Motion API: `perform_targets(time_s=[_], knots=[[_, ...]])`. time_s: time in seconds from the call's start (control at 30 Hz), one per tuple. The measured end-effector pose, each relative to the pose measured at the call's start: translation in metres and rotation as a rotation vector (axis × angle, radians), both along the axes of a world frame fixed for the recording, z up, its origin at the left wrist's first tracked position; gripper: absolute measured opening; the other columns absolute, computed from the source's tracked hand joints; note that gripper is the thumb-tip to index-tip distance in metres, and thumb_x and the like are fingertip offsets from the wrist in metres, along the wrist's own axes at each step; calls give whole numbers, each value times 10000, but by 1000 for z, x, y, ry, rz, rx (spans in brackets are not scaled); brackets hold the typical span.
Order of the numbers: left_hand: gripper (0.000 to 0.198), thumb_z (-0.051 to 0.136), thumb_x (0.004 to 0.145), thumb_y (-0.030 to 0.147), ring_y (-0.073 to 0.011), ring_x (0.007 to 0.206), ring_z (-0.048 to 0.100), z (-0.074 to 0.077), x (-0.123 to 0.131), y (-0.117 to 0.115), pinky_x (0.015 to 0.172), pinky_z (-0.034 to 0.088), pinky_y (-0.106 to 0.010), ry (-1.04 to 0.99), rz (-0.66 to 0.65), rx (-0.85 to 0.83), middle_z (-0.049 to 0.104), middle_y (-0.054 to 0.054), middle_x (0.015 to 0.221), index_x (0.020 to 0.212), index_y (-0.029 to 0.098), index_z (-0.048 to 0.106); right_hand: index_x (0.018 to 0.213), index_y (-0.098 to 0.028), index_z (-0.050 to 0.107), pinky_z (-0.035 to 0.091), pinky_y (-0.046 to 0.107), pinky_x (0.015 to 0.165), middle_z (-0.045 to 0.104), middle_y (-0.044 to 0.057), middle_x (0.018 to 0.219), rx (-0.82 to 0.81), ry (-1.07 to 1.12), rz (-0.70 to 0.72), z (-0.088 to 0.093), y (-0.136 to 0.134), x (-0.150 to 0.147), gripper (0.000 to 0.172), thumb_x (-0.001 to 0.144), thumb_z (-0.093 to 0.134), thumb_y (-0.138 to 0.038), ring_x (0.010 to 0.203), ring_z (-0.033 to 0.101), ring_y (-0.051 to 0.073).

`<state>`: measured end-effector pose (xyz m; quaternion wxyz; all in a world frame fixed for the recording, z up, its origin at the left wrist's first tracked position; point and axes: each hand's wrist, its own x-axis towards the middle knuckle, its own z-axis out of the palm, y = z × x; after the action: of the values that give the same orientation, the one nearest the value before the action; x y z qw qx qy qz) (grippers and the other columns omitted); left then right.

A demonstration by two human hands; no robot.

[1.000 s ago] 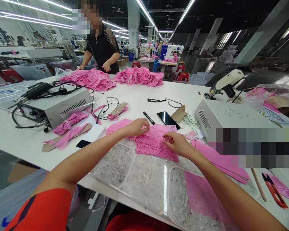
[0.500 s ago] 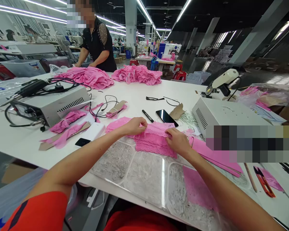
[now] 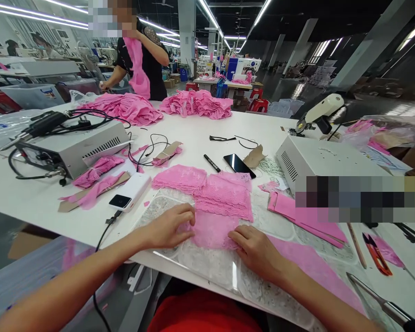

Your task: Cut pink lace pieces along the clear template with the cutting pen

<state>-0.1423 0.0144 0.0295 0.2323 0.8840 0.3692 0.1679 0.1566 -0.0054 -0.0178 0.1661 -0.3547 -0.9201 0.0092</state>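
A thin piece of pink lace (image 3: 212,230) lies on the clear plastic sheet (image 3: 207,267) at the near edge of the white table (image 3: 193,129). My left hand (image 3: 169,226) rests on its left edge with fingers curled down on it. My right hand (image 3: 254,249) presses its right edge, fingers flat and together. Just beyond the piece sits a stack of pink lace pieces (image 3: 224,196), with a second small stack (image 3: 180,177) to its left.
A black phone (image 3: 238,165) and a marker (image 3: 212,163) lie past the stacks. Grey machine boxes stand left (image 3: 76,145) and right (image 3: 325,163). Red snips (image 3: 375,246) lie at right. A person across the table lifts pink fabric (image 3: 136,64) above heaps of pink cloth (image 3: 197,103).
Both hands pulled back from the lace stack toward me, drawing one lace piece down onto the plastic sheet. The person across the table raised a pink fabric piece.
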Motion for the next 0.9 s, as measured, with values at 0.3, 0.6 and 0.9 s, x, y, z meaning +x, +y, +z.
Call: perform_targets(time_s=[0.3, 0.6, 0.9], knots=[[228, 477, 995, 290, -210, 997, 592, -32, -8, -21, 931, 478, -370, 84, 6, 172, 647, -116, 1091, 1011, 187, 680, 861, -190, 614, 439, 286, 661, 650, 63, 877, -63, -10, 5, 1, -3, 13, 203, 794, 506, -32, 772, 588, 184], [203, 460, 933, 190, -196, 915, 594, -7, -13, -31, 894, 471, -338, 128, -68, 121, 643, -92, 985, 822, 180, 630, 757, -188, 581, 379, 286, 625, 591, 47, 753, -33, -44, 20, 6, -21, 11, 251, 894, 424, -49, 672, 508, 155], [282, 473, 973, 285, -246, 1116, 609, -9, -20, -24, 946, 510, -378, 183, -89, 213, 628, -118, 1225, 1189, 234, 647, 791, -176, 577, 367, 291, 656, 606, 49, 833, 7, 2, 107, 7, -26, -1, 183, 860, 482, -35, 727, 503, 155]])
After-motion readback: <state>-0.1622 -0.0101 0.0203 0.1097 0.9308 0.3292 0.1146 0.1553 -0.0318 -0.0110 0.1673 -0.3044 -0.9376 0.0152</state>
